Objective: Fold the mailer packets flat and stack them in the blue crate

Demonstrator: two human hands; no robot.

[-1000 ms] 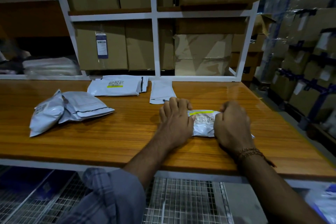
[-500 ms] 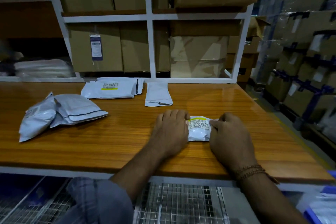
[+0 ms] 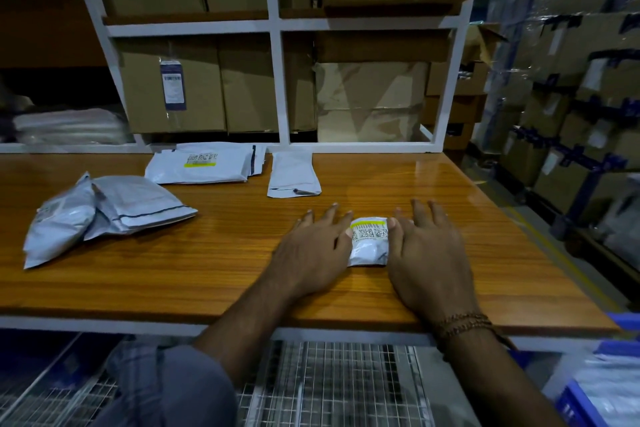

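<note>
Shelving (image 3: pixel 277 24) stacked with cardboard boxes fills the upper frame; below it the wooden table (image 3: pixel 173 274) spans the middle. Loose mailers (image 3: pixel 104 211) lie at left, flatter ones (image 3: pixel 204 163) along the far edge. Blue crate (image 3: pixel 588 399) shows only at the lower right corner. Centre-right, the left hand (image 3: pixel 311 253) and right hand (image 3: pixel 426 253) lie flat with fingers spread, pressing either side of the folded packet (image 3: pixel 369 241). Likely risk: trapped air or springy plastic lets the fold pop open once pressure lifts, so it stacks badly.
</note>
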